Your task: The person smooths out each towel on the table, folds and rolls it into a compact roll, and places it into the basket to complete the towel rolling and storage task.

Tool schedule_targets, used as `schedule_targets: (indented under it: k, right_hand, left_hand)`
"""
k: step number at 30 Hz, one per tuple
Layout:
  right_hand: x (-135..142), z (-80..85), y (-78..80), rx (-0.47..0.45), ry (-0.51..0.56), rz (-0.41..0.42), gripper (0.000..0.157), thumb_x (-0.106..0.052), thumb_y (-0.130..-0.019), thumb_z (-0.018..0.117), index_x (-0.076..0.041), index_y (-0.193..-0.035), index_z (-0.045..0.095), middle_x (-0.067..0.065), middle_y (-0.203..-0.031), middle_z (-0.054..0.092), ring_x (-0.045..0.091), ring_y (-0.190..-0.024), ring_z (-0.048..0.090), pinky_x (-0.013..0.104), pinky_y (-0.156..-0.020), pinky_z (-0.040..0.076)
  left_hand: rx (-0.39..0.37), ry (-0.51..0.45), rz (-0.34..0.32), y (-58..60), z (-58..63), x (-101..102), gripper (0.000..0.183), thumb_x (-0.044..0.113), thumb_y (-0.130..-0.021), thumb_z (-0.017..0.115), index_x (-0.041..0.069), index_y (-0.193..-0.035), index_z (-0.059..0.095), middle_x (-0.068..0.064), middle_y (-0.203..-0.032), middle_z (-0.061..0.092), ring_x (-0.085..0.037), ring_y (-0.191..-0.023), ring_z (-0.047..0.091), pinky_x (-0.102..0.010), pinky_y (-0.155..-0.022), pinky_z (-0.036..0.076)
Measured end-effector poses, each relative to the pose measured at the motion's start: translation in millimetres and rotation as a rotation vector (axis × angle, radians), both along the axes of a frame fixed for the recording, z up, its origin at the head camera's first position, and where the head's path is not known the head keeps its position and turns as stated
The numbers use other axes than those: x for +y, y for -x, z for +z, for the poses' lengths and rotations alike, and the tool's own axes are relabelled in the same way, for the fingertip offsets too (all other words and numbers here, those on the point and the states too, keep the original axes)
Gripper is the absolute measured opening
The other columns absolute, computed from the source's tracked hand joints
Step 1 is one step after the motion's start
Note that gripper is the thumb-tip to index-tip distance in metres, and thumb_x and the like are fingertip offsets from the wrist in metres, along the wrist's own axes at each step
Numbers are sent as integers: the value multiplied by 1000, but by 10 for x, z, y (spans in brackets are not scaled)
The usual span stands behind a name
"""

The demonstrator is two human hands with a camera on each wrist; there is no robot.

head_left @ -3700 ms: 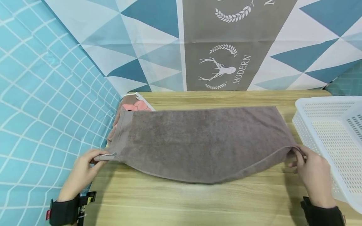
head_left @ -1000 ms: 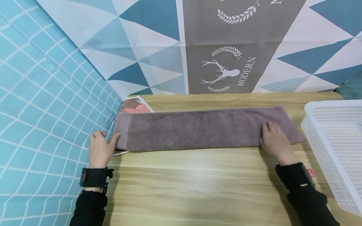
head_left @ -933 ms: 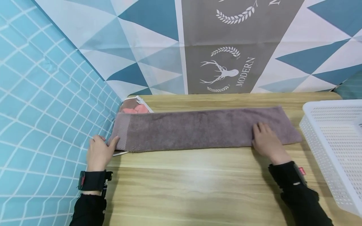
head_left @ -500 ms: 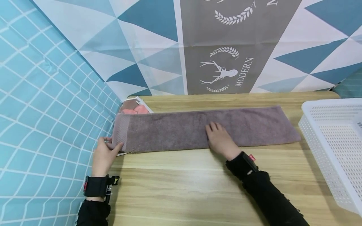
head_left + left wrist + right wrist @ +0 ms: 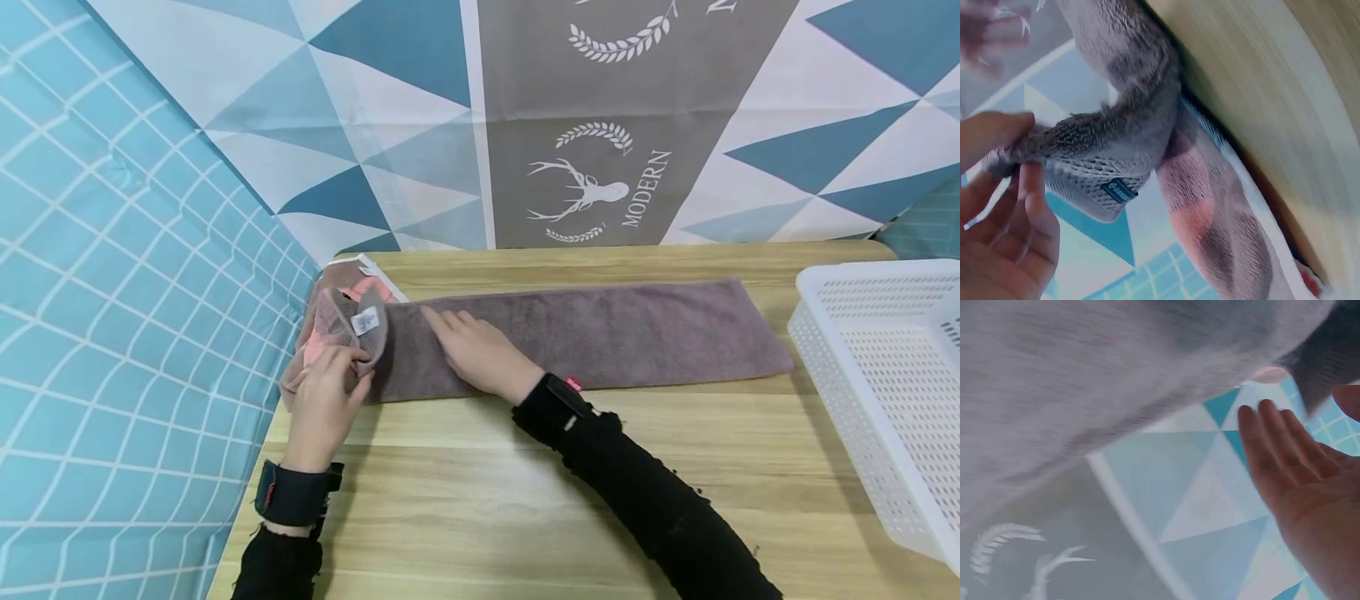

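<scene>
A grey-brown towel [image 5: 600, 337], folded into a long strip, lies across the wooden table. My left hand [image 5: 318, 408] pinches its left end and holds it raised and curled back to the right, with a white care tag [image 5: 366, 320] exposed. In the left wrist view the thumb and fingers grip the towel's edge [image 5: 1085, 134], and a small dark label [image 5: 1119, 190] shows on the woven band. My right hand [image 5: 483, 354] lies over the strip just right of the lifted end, fingers extended; in the right wrist view its fingers [image 5: 1279, 444] are straight and hold nothing.
Beneath the lifted end, a pink-and-brown cloth [image 5: 300, 371] with a white-edged flat piece [image 5: 386, 279] sits in the left corner. A white perforated basket [image 5: 870, 467] stands at the right. Blue grid sheeting [image 5: 150, 333] borders the left side; a patterned backdrop [image 5: 420, 125] rises behind.
The towel was folded into a narrower strip. My right hand has slid left along it, while my left hand has lifted the left end and brought it rightward, uncovering the pink-and-brown cloth.
</scene>
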State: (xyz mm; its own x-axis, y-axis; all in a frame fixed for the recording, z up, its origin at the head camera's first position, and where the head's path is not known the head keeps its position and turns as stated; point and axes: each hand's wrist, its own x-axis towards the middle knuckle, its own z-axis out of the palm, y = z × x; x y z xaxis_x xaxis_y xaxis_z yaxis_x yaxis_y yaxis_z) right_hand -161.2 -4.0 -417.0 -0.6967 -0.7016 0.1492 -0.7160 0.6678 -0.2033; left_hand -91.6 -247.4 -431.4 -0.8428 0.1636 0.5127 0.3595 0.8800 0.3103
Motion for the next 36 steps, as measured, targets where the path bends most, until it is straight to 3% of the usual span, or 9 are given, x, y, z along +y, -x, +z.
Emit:
schedule_targets:
  k: [5, 8, 14, 20, 24, 28, 32, 36]
  right_hand:
    - [-332, 69, 96, 139, -39, 119, 49, -12, -108, 38, -20, -157, 30, 12, -157, 34, 28, -135, 45, 40, -97, 50]
    - [-483, 12, 133, 182, -93, 149, 47, -17, -107, 44, -25, -152, 40, 10, -159, 32, 29, -136, 43, 40, -96, 49]
    - [-586, -209, 136, 93, -190, 139, 39, -20, -106, 47, -20, -144, 52, 9, -151, 45, 26, -138, 43, 39, -103, 47]
    - [-600, -321, 117, -2, -166, 74, 36, -11, -107, 41, -7, -139, 56, 14, -145, 50, 27, -137, 46, 35, -105, 45]
    - [-643, -291, 120, -33, -155, 15, 37, -8, -107, 35, 1, -138, 54, 19, -144, 50, 30, -136, 47, 36, -105, 46]
    - [-685, -250, 132, -20, -169, -25, 36, -8, -106, 36, 2, -134, 56, 20, -142, 52, 33, -135, 48, 37, -104, 47]
    - [-732, -215, 134, -12, -170, -42, 32, -9, -106, 39, 0, -127, 63, 19, -134, 57, 33, -131, 51, 38, -100, 50]
    - [-764, -223, 136, 4, -141, -57, 33, -14, -107, 40, 0, -114, 68, 18, -127, 60, 30, -122, 56, 36, -94, 53]
  left_hand:
    - [-27, 87, -146, 23, -40, 111, 26, -9, -80, 76, 2, -103, 69, -15, -113, 58, -30, -100, 62, -42, -83, 53]
    - [-68, 142, -188, 13, -86, 169, 25, -7, -81, 76, 3, -103, 70, -12, -113, 61, -28, -103, 61, -40, -84, 53]
    - [-158, 207, -224, -28, -213, 253, 25, -3, -80, 79, 5, -102, 70, -7, -105, 65, -25, -98, 63, -38, -84, 53]
    - [-182, 202, -219, -92, -290, 294, 16, 2, -84, 77, 5, -98, 69, -5, -96, 65, -23, -88, 64, -37, -77, 53]
    - [-189, 184, -166, -110, -274, 330, 4, 6, -90, 71, 5, -95, 70, -6, -93, 67, -24, -83, 64, -38, -74, 53]
    - [-225, 124, -76, -107, -232, 364, 5, 6, -93, 67, 7, -96, 71, -7, -92, 71, -26, -81, 68, -42, -71, 55]
    - [-220, 53, 90, -117, -178, 368, 3, 8, -91, 70, 8, -89, 69, -8, -79, 70, -26, -67, 67, -43, -58, 52]
    - [-187, 75, 303, -145, -160, 340, 23, 18, -86, 78, 3, -84, 62, -15, -79, 62, -34, -65, 62, -47, -54, 48]
